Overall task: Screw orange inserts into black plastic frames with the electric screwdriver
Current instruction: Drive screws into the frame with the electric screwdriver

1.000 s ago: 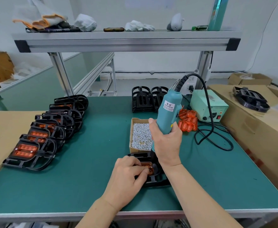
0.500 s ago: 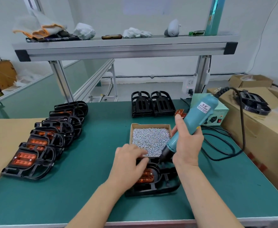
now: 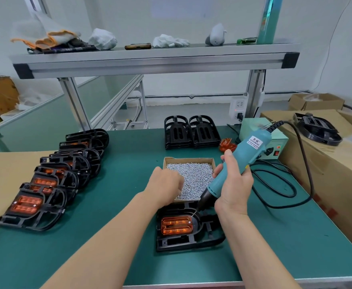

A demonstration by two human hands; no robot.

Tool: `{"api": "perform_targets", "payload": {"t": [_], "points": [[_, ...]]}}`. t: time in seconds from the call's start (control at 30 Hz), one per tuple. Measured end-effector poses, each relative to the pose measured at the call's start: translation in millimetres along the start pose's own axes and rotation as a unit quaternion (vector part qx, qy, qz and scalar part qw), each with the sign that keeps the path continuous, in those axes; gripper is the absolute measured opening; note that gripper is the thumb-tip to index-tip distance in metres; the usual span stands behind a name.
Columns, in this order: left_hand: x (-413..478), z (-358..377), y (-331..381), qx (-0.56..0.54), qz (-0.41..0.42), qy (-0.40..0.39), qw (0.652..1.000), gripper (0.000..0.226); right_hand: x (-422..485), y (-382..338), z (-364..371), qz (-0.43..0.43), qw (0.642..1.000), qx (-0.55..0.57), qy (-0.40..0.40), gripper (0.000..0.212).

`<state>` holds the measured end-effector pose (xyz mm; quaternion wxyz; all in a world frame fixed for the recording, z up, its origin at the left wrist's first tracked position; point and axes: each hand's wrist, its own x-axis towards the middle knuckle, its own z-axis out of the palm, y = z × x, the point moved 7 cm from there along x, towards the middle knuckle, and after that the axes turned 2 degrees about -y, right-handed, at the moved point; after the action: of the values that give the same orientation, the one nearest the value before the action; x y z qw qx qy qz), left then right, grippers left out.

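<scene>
1. Electric screwdriver [image 3: 248,155]: teal plastic barrel, black tapered nose, thin metal bit; white label reading "KEENWISE" beneath two characters too small to read; black cable [image 3: 304,163] leaving the rear.
2. Right hand [image 3: 234,184]: fingers and thumb wrapped firmly round the barrel, tool tilted, bit tip lowered to the far right corner of the orange insert [image 3: 176,225]; contact not discernible.
3. Insert: translucent, ribbed, rounded rectangle with two long slots, seated in the black plastic frame [image 3: 183,240], flat on the green mat [image 3: 108,205] at the near middle, just in front of the screw box.
4. Left hand [image 3: 164,184]: knuckles up over the cardboard box [image 3: 188,159] of small silvery screws [image 3: 193,174]; fingers curled downward, tips hidden, grasp impossible to tell.
5. Left of mat: overlapping row of finished frames [image 3: 45,184], glossy black, orange showing through.
6. Far edge: two stacks of empty frames [image 3: 191,132], loose inserts [image 3: 227,143], pale green power unit [image 3: 275,140] with red switch.
</scene>
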<state>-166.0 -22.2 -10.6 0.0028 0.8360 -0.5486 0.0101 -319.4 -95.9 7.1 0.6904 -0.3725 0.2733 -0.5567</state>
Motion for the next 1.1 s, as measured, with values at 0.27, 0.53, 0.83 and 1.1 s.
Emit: {"api": "perform_targets", "payload": {"t": [0.27,0.53,0.83,1.1], "points": [[-17,-3,-17,-0.31,-0.068,0.096,0.944,0.014,-3,-2,-2,-0.004,1.0,0.012,0.023,0.014],[-59,1,-18,-0.576,-0.082,0.101,0.807,0.016,-6,-5,-2,0.004,0.997,0.058,0.043,0.014],[-108,18,-16,-0.741,-0.13,0.088,0.653,0.015,-13,-10,8,0.016,0.994,0.089,0.054,0.018],[-123,27,-3,-0.839,-0.158,0.086,0.513,0.019,-22,-16,18,0.011,0.993,0.109,0.049,0.021]]}}
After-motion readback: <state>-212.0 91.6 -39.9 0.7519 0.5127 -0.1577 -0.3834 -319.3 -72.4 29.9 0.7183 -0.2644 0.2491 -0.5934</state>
